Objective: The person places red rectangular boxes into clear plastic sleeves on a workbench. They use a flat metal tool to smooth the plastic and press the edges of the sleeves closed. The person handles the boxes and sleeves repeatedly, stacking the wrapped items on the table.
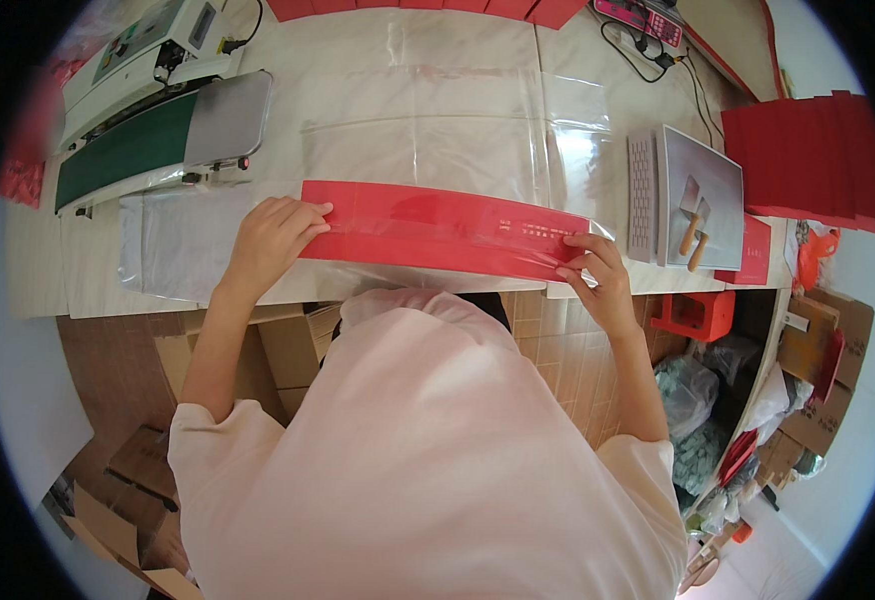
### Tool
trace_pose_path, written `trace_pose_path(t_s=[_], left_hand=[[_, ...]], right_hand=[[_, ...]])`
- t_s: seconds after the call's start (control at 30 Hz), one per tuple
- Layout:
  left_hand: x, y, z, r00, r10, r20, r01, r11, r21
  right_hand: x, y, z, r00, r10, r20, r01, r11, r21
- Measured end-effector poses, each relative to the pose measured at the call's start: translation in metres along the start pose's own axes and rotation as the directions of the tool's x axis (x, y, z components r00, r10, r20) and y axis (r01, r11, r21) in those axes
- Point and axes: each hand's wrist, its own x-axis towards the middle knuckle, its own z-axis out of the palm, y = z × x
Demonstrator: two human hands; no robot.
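A long, flat red box (428, 228) with small pale print near its right end lies across the near edge of the table, right in front of me. It has a glossy look, and clear film shows at its right end. My left hand (280, 238) is closed on the box's left end, thumb and fingertips at its edge. At the other end, my right hand (598, 278) pinches the corner of the box between thumb and fingers. Beyond the box, large clear plastic bags (418, 130) lie flat. Another clear bag (180, 240) is left of my left hand.
A machine with a green conveyor belt (133, 150) stands at the left. To the right are a laptop-like item (703, 195), red boxes (808, 160) in a stack and black cables (698, 85). A red stool (695, 316) and cardboard boxes (268, 360) are below table height.
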Motion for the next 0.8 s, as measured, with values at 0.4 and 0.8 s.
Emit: trace_pose_path(t_s=[0.4,0.8], left_hand=[[-0.002,-0.004,0.004,0.997,0.072,-0.022,-0.072,0.997,-0.001],[0.003,0.001,0.004,0.998,-0.010,-0.058,0.013,0.999,0.037]], right_hand=[[0.000,0.004,-0.005,0.999,0.006,0.034,-0.007,0.999,0.034],[0.006,0.001,-0.011,0.995,0.007,0.102,-0.012,0.998,0.055]])
